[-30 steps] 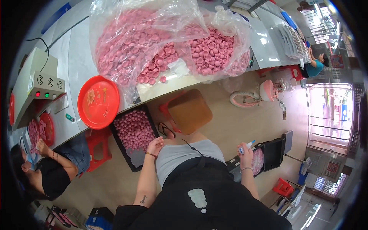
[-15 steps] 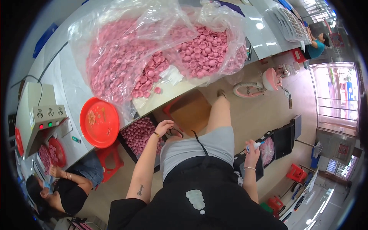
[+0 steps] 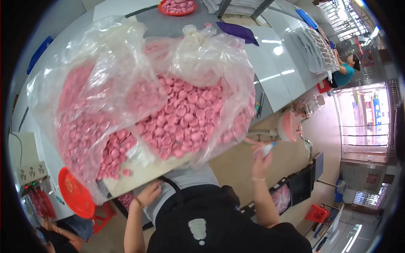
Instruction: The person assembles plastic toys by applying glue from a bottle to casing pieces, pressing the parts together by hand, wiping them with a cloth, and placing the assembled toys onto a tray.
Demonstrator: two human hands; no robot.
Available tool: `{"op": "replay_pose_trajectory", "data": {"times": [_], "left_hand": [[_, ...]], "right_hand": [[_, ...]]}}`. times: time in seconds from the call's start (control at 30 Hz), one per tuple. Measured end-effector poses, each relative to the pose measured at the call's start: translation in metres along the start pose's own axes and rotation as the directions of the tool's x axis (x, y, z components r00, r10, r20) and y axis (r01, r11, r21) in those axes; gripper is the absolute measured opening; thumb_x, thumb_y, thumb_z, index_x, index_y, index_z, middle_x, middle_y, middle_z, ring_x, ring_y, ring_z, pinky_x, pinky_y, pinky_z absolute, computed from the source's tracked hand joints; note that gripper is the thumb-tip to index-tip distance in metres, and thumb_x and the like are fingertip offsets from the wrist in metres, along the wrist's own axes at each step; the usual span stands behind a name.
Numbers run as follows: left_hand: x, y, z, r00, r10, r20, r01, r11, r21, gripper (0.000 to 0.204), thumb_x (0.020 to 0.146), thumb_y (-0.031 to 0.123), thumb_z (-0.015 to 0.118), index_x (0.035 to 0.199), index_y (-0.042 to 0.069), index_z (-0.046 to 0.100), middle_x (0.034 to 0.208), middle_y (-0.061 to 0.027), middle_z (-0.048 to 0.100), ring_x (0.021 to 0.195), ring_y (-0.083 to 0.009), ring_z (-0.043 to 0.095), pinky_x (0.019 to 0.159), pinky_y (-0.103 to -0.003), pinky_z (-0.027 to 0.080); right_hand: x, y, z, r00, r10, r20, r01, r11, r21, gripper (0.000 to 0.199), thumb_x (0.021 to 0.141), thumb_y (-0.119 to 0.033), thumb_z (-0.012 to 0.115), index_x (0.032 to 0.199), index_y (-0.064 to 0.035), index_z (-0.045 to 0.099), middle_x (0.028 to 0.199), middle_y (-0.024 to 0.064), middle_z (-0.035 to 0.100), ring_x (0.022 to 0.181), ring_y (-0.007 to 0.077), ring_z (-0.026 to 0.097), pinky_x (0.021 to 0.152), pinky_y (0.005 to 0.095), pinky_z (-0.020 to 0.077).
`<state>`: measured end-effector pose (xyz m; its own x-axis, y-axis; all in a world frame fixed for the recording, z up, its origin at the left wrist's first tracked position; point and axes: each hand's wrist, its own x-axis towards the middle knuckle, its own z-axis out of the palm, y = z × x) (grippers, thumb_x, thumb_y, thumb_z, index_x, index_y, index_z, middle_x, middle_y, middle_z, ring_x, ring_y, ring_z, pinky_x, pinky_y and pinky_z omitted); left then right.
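My right hand (image 3: pixel 261 161) is raised at the right of the table, its fingers closed round a small white bottle (image 3: pixel 266 149) with a blue tip. My left hand (image 3: pixel 149 194) is by the table's near edge, over the grey shorts, its fingers loosely stretched and nothing visible in them. On the table ahead, large clear plastic bags (image 3: pixel 114 71) hold many small pink cup-shaped pieces (image 3: pixel 181 114). Some pieces spill near the front edge beside a crumpled white sheet (image 3: pixel 140 154).
A red tray (image 3: pixel 76 192) stands at the left table corner, above a red stool (image 3: pixel 103 219). A co-worker (image 3: pixel 67 232) sits at lower left near a machine (image 3: pixel 29 164); another person (image 3: pixel 346 71) is far right. A pink bicycle (image 3: pixel 287 126) stands beyond the table.
I have moved closer to the table, so the bags now fill more of the view. My right hand has risen forward with the bottle; my left hand is now near the table edge.
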<state>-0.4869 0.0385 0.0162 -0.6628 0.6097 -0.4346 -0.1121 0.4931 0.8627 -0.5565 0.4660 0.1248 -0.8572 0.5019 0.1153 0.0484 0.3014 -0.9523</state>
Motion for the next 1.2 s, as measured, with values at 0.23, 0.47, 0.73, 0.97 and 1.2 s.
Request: {"op": "replay_pose_trajectory", "data": {"times": [0.23,0.47,0.73,0.97,1.2], "left_hand": [[0.053,0.047,-0.003,0.968,-0.046,0.245,0.090,0.980,-0.175,0.046,0.090,0.028,0.041,0.126,-0.001,0.036,0.123,-0.0180,0.044,0.115,-0.0257,0.041,0.097,-0.032,0.030],[0.091,0.056,0.027,0.929,0.292,-0.227,-0.342,0.914,-0.221,0.019,0.080,0.005,0.051,0.098,0.003,0.057,0.096,-0.0093,0.058,0.086,-0.0171,0.057,0.076,-0.027,0.044],[0.121,0.079,0.056,0.057,0.631,-0.774,-0.067,0.776,0.628,0.075,0.057,0.021,0.076,0.121,0.012,0.039,0.129,-0.0297,0.018,0.122,-0.0457,0.018,0.096,-0.054,0.025],[0.153,0.102,0.021,0.326,0.510,-0.796,-0.071,0.853,0.518,0.075,0.061,0.008,0.069,0.127,0.015,0.034,0.134,-0.0358,0.007,0.121,-0.0568,0.008,0.098,-0.060,0.016],[0.188,0.123,0.013,0.324,0.443,-0.836,0.052,0.874,0.483,0.067,0.062,-0.002,0.058,0.125,0.015,0.039,0.134,-0.0361,0.006,0.119,-0.0597,0.005,0.098,-0.060,0.015]], "right_hand": [[0.061,0.059,0.029,0.971,-0.236,0.034,0.159,0.744,0.649,0.034,0.087,-0.036,0.045,0.097,-0.0029,0.048,0.074,0.0075,0.050,0.061,0.0138,0.044,0.052,0.0224,0.0344],[0.021,0.098,0.062,0.856,-0.217,-0.469,0.360,0.902,0.239,0.042,0.089,-0.036,0.038,0.105,0.0021,0.047,0.097,0.0115,0.051,0.087,0.0195,0.050,0.079,0.0327,0.0394],[0.036,0.060,0.133,0.824,-0.030,-0.566,0.246,0.919,0.308,0.037,0.089,-0.025,0.045,0.110,0.0061,0.045,0.103,0.0116,0.051,0.091,0.0176,0.049,0.081,0.0302,0.0393],[0.063,0.052,0.139,0.887,-0.065,-0.457,0.277,0.867,0.415,0.043,0.090,-0.029,0.045,0.112,0.0071,0.044,0.109,0.0117,0.049,0.098,0.0173,0.046,0.086,0.0300,0.0351],[0.105,0.060,0.149,0.877,-0.195,-0.439,0.338,0.899,0.277,0.043,0.089,-0.033,0.045,0.106,0.0069,0.047,0.102,0.0118,0.051,0.088,0.0179,0.050,0.076,0.0294,0.0421]]}}
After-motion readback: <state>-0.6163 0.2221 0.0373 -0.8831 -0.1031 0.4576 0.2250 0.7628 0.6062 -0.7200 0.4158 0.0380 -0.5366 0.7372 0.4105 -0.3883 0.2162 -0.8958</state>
